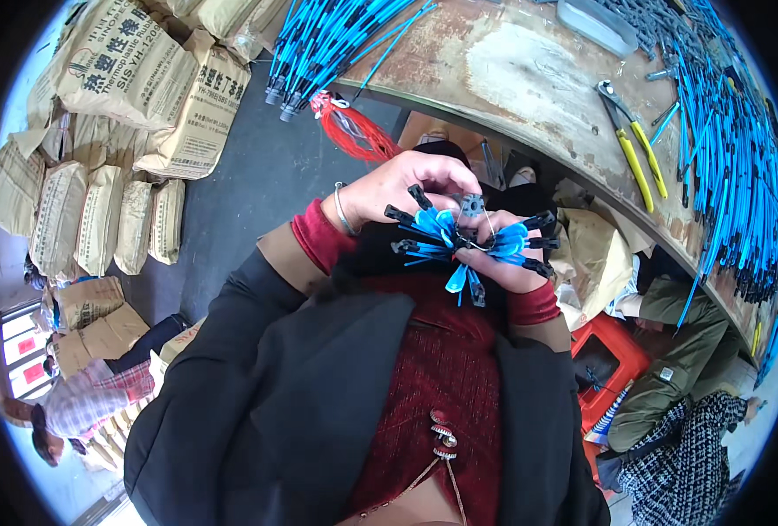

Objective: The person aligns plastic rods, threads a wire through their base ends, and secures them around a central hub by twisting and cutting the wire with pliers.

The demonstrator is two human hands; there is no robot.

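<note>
In front of my chest is a bundle of blue strips with black ends (pixel 442 230), fanned out in several directions. My right hand (pixel 513 270) is closed around the middle of this bundle, with strips sticking out past its fingers. My left hand (pixel 411 186) is closed at the bundle's far side, thumb and fingers next to a small grey piece with holes (pixel 471 206). A thin pale wire or thread (pixel 489 230) loops near the grey piece. Exactly what the left fingertips grip is partly hidden.
A worn wooden table (pixel 459 83) curves ahead, bearing yellow-handled pliers (pixel 636 158), blue rods (pixel 727 167), more blue rods (pixel 336 44) and a clear plastic tray (pixel 595 31). Red strands (pixel 358 131) hang at its edge. Stacked paper sacks (pixel 126 88) stand left; people sit nearby.
</note>
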